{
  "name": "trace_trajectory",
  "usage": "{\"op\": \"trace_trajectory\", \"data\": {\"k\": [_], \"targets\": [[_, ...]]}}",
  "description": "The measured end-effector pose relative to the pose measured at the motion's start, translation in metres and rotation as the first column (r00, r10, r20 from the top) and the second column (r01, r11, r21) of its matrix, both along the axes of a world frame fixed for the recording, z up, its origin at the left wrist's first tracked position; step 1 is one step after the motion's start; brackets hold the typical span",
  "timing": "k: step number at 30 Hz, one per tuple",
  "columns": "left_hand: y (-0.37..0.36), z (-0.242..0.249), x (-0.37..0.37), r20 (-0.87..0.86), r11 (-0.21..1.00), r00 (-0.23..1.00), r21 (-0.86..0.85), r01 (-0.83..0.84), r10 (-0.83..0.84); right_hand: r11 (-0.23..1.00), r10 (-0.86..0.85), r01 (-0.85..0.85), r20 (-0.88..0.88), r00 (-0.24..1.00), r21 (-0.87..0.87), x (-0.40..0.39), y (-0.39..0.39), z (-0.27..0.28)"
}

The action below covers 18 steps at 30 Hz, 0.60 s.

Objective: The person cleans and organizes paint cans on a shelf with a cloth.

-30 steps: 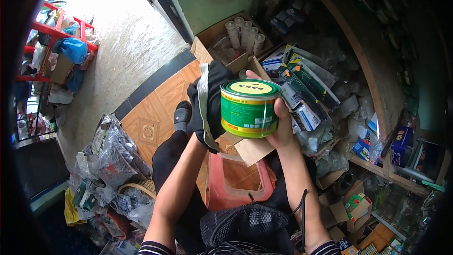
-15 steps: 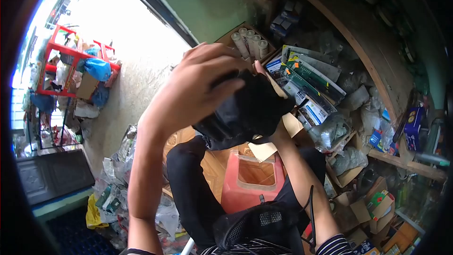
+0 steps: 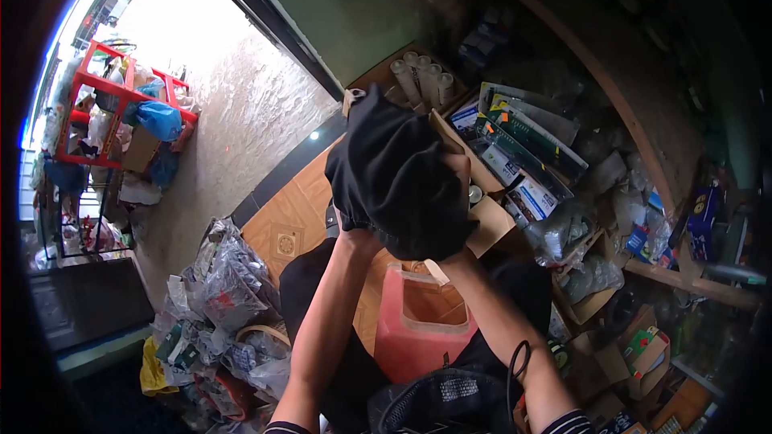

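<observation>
A black cloth piece (image 3: 394,169) with soft folds and a gathered lower edge is held up in front of me, above my knees. My left hand (image 3: 359,235) grips it from below at its lower left edge, the fingers hidden by the fabric. At the right side my right hand (image 3: 459,170) holds it, some fingers showing against the cloth and the rest covered. Below the cloth, between my legs, stands a faded red plastic piece (image 3: 392,333) with a rectangular opening. A black mesh item (image 3: 426,398) with a cord lies at my lap.
An open carton (image 3: 492,225) is just right of the cloth. White tubes (image 3: 422,76) stand in a box behind it, beside packaged green tools (image 3: 523,133). Crumpled plastic bags (image 3: 229,273) lie at left. A red rack (image 3: 121,96) stands outside the doorway.
My left hand has come down from above the black cloth to its lower left edge. The cloth now stands taller and shifted left, and my right hand still holds it.
</observation>
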<state>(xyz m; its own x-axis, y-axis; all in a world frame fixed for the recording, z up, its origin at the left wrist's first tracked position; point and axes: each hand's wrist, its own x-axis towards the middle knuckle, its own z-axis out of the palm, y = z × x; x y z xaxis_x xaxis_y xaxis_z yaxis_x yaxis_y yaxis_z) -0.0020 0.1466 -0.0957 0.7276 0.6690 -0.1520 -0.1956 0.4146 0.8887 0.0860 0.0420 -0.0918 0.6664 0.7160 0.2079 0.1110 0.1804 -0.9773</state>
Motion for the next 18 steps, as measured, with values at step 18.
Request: {"op": "trace_trajectory", "data": {"k": [18], "targets": [[0.032,0.011,-0.004,-0.204,0.549,0.979,0.82,0.165,0.01,0.98,-0.182,0.199,0.51,0.841,0.023,-0.01,0.013,0.0]]}}
